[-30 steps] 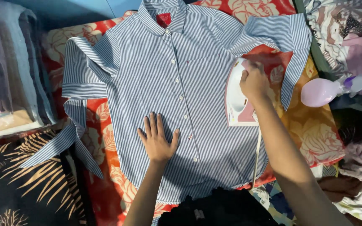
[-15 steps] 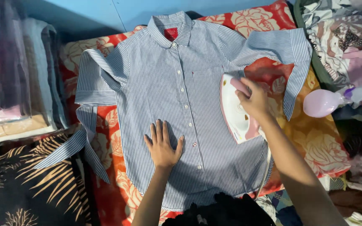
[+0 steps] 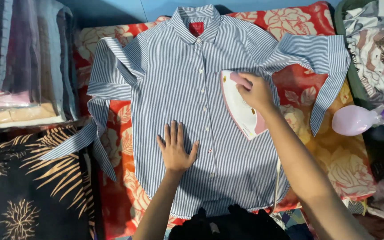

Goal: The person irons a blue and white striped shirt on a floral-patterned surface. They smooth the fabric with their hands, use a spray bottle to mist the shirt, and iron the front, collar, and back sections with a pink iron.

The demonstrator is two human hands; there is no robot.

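From the head view, your right hand is clamped on the pink handle of the white iron, which rests on the striped shirt on the wearer's-chest area to the right of the button line. The iron's long axis runs on a slant, from upper left to lower right, but you cannot tell from here which end is the nose. Its cord trails down past the shirt hem beside your forearm.

Your left hand lies flat and open on the shirt, fingers spread and pointing up toward the collar, holding nothing, just left of the button line and well apart from the iron.

The shirt lies face up, buttoned, with its collar at the top of the view and its hem nearest you, so its long axis runs straight away from you. Both short sleeves are spread out to the sides, and a loose striped tie hangs off the left side.

Under the shirt is one red floral cloth. To the left stands one stack of folded clothes, above a dark leaf-patterned fabric. To the right sits one lilac spray bottle, beside a heap of patterned fabric. Nothing lies on the shirt between your two hands.
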